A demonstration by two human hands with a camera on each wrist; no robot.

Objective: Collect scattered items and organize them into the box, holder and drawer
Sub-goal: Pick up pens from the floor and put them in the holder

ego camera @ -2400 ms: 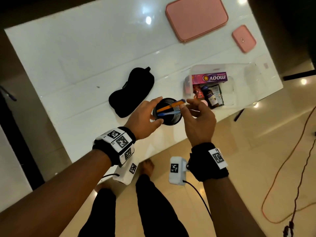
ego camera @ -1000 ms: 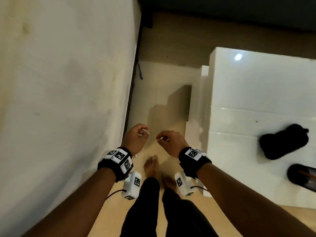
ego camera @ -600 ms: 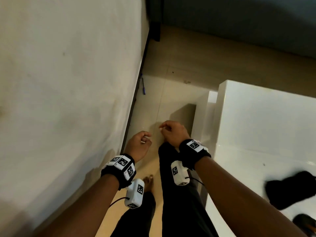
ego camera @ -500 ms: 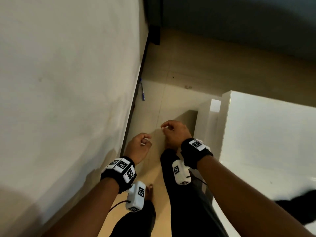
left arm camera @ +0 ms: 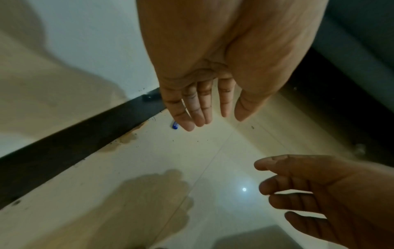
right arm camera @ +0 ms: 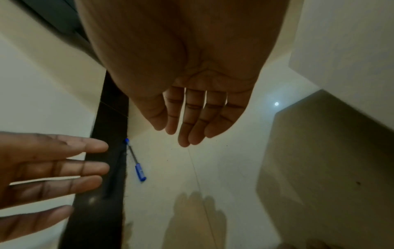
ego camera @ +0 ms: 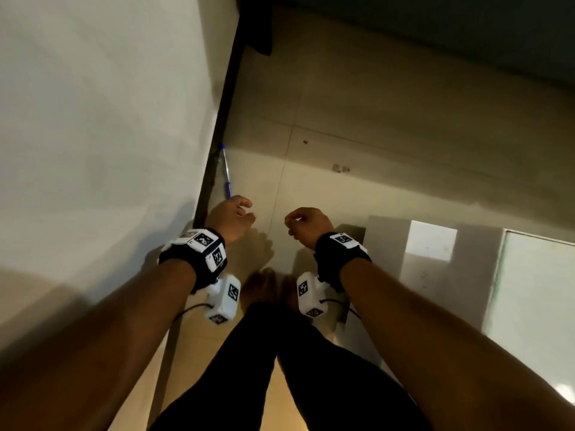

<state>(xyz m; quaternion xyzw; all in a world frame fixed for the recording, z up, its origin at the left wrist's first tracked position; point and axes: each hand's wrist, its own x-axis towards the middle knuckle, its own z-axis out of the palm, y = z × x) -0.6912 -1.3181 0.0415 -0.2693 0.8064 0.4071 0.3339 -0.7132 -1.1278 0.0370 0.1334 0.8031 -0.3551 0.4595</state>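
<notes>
Beyond left hand [ego camera: 231, 217], floor-lying pen [ego camera: 226, 172].

Colours on my feed: floor beside the wall

I log a pen [ego camera: 227, 177] at 12 o'clock of my left hand [ego camera: 231, 218], with a blue cap, a blue end plug and a clear barrel showing a dark core; a dark brown skirting strip [ego camera: 217, 132] under an off-white wall [ego camera: 102, 113]; glossy cream floor tiles [ego camera: 357, 157] with thin grey joints; black wristbands [ego camera: 340, 259] bearing white blocks printed with black-and-white square codes; black trousers [ego camera: 311, 368]; a white table [ego camera: 535, 290] at 3 o'clock.
</notes>
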